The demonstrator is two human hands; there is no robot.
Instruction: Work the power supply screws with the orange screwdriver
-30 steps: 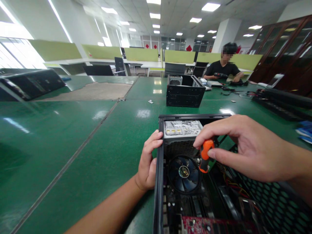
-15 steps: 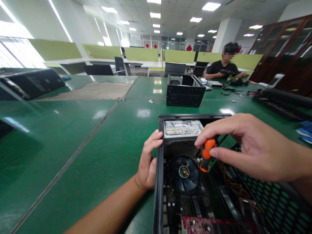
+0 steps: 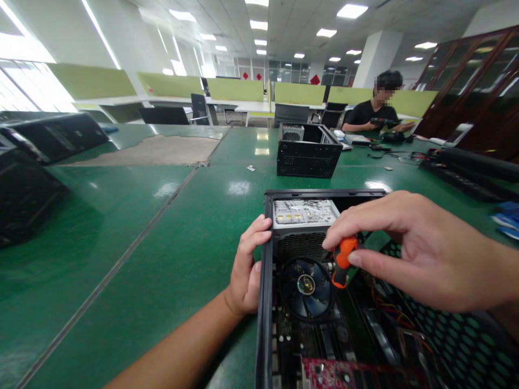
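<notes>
My right hand (image 3: 421, 251) pinches a short orange-and-black screwdriver (image 3: 344, 260) between thumb and fingers, above the inside of an open black computer case (image 3: 265, 302). The screwdriver tilts slightly; its tip is lost in the dark interior. Curled around the case's left edge, the fingers of my left hand (image 3: 245, 265) grip its frame. Inside lie a silver power supply (image 3: 302, 214) at the far end, a round cooling fan (image 3: 307, 289) left of the screwdriver, and a red circuit board (image 3: 340, 375) near the bottom of the view. Wires run along the right side.
A second open computer case (image 3: 310, 154) stands farther back on the green table (image 3: 154, 281). Dark computer cases (image 3: 28, 197) sit at the left edge. Cables and a long black part (image 3: 474, 167) lie at right. Across the table sits a person (image 3: 371, 116) handling a dark object.
The screwdriver and my right hand have shifted very slightly; my left hand stays put. At the left edge, a dark case shows much more. The person opposite has moved a little to the right.
</notes>
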